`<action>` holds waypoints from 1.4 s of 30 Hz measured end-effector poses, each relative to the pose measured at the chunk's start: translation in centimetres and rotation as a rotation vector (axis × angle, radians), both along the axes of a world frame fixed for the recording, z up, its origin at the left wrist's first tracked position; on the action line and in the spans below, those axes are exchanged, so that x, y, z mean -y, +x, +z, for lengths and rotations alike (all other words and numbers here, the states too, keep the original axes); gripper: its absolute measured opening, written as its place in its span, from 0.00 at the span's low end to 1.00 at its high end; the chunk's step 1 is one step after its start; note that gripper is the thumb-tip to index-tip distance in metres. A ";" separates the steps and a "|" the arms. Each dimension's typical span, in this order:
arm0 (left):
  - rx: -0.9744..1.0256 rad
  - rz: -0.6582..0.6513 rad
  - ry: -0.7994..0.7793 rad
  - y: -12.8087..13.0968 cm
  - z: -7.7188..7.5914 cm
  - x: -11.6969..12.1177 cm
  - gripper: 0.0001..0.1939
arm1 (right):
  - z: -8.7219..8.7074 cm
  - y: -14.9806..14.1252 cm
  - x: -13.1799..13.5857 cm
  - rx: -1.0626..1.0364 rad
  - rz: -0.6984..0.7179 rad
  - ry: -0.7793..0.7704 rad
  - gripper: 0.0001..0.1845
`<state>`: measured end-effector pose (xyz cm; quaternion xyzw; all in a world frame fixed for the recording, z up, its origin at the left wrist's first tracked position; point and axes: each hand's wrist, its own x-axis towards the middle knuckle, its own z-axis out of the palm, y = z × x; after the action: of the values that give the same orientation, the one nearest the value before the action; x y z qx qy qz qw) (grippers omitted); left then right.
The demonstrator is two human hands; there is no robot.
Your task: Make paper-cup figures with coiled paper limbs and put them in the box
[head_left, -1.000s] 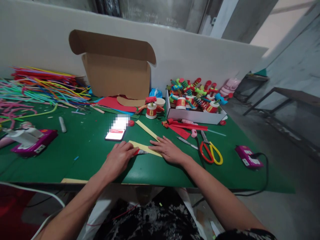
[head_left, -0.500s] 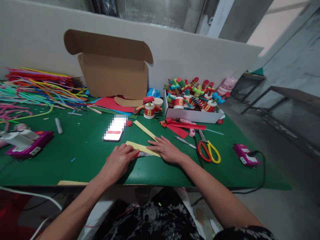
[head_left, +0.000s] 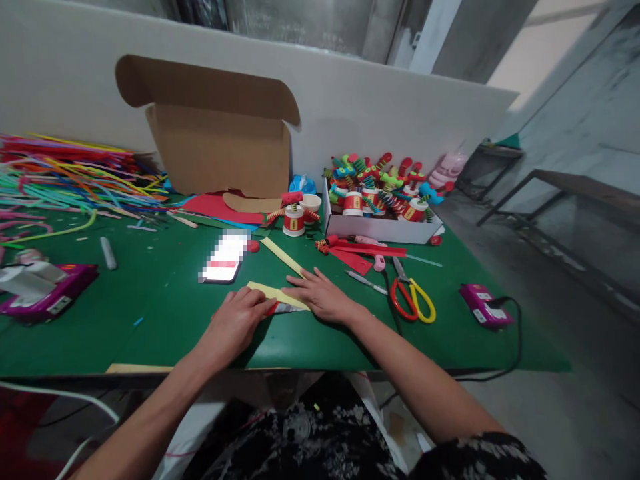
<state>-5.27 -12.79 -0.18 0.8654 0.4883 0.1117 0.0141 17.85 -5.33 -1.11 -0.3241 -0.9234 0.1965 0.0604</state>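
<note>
My left hand (head_left: 237,323) is closed around a red-handled utility knife (head_left: 273,308), its fingertips at the left end of a yellow paper strip (head_left: 267,289). The knife's greyish blade lies along the strip's near edge, partly under the paper. My right hand (head_left: 323,297) rests flat with fingers spread, pressing down the right end of that strip. A second yellow strip (head_left: 281,256) runs diagonally away from my right fingertips. To the right of this hand are a silver pen-like tool (head_left: 367,282) and scissors (head_left: 414,299) with red and yellow handles.
A phone (head_left: 225,257) lies beyond my left hand. Behind stand a cardboard box (head_left: 220,150), a red paper-cup figure (head_left: 294,221) and a white box (head_left: 383,229) of similar figures. Colourful pipe cleaners (head_left: 75,180) pile at left. Purple power packs (head_left: 485,307) sit at both sides.
The whole view has shifted slightly, so things appear a little further left. Both hands keep nearly the same places on the yellow strip.
</note>
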 end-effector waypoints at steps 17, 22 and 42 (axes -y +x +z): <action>-0.045 0.052 -0.063 0.3 1.0 0.1 0.19 | 2.5 3.0 -2.9 0.017 -0.436 0.271 0.19; -0.042 0.055 -0.054 0.3 1.1 0.1 0.18 | 2.2 4.1 -0.8 -0.360 -0.028 0.148 0.09; -0.010 -0.018 -0.038 1.6 0.5 -0.1 0.18 | -1.3 5.8 0.6 -0.287 0.032 0.215 0.15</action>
<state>-3.62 -12.74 0.33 0.8699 0.4826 0.0979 0.0292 23.64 -5.88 -2.41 -0.2697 -0.9260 0.1417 0.2230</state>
